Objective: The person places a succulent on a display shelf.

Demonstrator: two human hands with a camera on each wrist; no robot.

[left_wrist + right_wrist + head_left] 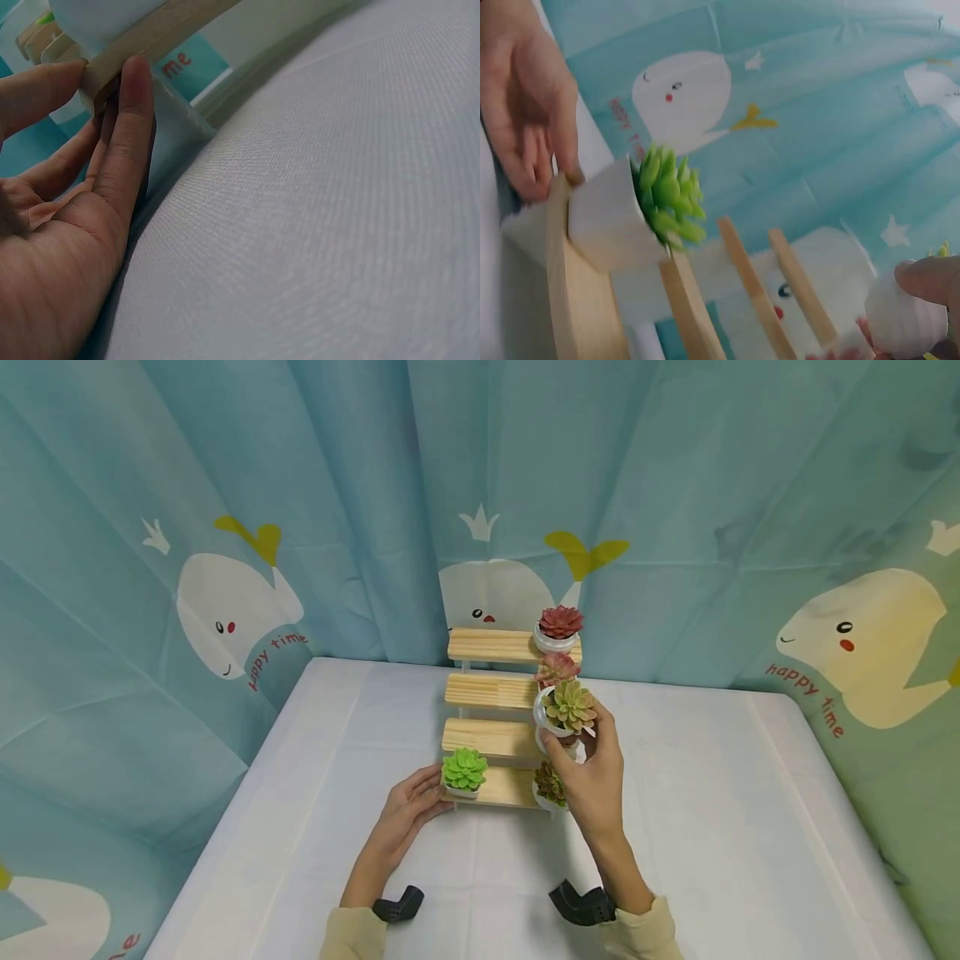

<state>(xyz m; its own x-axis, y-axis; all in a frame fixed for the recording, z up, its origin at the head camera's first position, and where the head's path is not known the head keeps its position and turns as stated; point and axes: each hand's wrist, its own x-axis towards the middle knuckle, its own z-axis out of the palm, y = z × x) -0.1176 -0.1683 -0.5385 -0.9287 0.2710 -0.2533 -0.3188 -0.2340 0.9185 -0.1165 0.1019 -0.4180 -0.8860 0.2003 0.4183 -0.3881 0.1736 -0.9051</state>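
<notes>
A tiered wooden plant stand [491, 739] stands on the table. At its bottom left end my left hand [408, 810] pinches the corner of the lowest slat [154, 37], thumb and fingers on either side. My right hand [600, 777] holds a white pot with a yellow-green succulent [570, 706] between thumb and fingers, in front of the stand's right side; it partly hides what is behind. A bright green succulent [464, 768] in a white pot [604, 214] sits on the bottom slat's left end. At that slat's right end is a dark green-brown succulent [550, 783].
A dark red succulent [561, 622] in a white pot tops the stand's right end, with a pink succulent [557, 668] one tier below. White cloth covers the table [720, 827]. A blue curtain [360, 510] with whale prints hangs behind and at the sides.
</notes>
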